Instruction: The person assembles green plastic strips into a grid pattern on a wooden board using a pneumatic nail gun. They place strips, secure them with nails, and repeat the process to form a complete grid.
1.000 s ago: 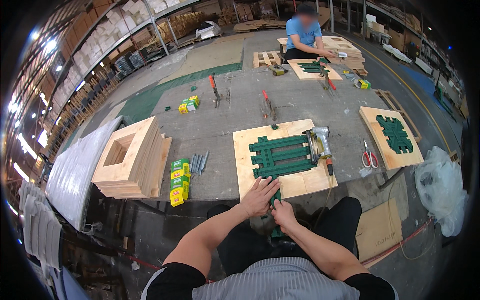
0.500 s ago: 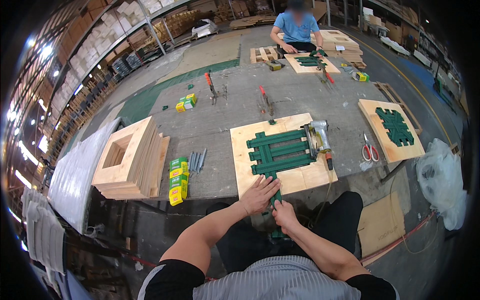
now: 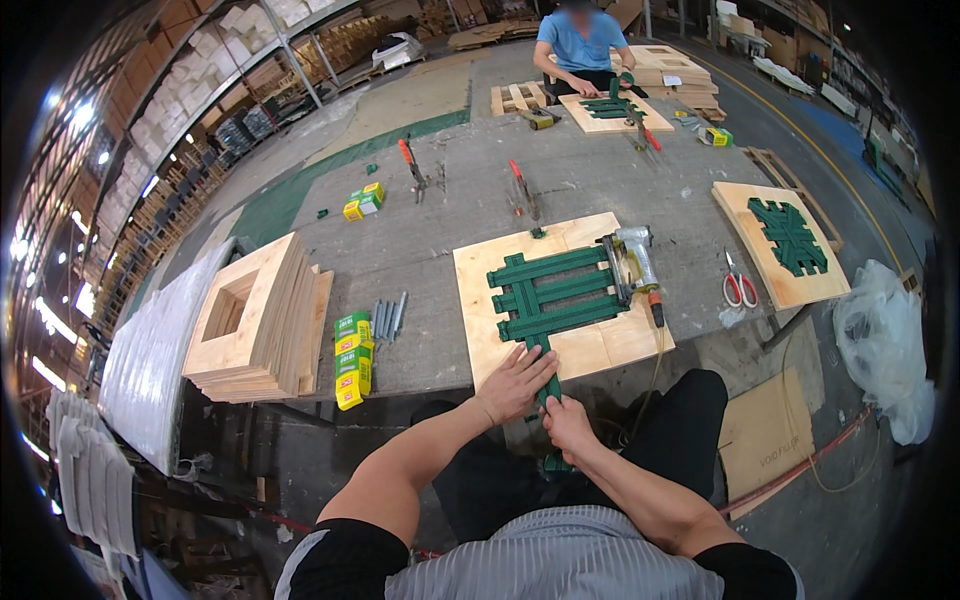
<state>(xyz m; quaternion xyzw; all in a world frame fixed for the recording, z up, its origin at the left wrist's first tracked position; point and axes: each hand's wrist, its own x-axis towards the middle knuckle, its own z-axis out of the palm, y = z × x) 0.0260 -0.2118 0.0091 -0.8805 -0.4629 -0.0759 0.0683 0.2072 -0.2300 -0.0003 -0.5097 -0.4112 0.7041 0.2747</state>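
A square wooden board point(image 3: 472, 297) lies in front of me, reaching the table's near edge. Several green webbing straps point(image 3: 571, 293) run across it, with one long strap point(image 3: 553, 388) crossing over them toward me. My left hand point(image 3: 517, 385) lies flat on that strap at the board's near edge, fingers stretched out. Just past the edge, my right hand point(image 3: 570, 428) is closed round the strap, whose loose end hangs below. On the board's right side rests a staple gun point(image 3: 636, 260) with a hose, against the strap ends.
To the left stand stacked wooden frames point(image 3: 245, 330), staple boxes point(image 3: 352, 362) and grey staple strips point(image 3: 389, 318). Beyond the board lie red-handled pliers point(image 3: 523, 188). On the right are scissors point(image 3: 740, 287) and a finished-looking strapped board point(image 3: 775, 240). Across the table, a person point(image 3: 583, 55) handles another strapped board.
My hands keep nearly the same hold on the strap and board. The whole view has shifted slightly. Across the table, the other person's hands and strap have moved a little.
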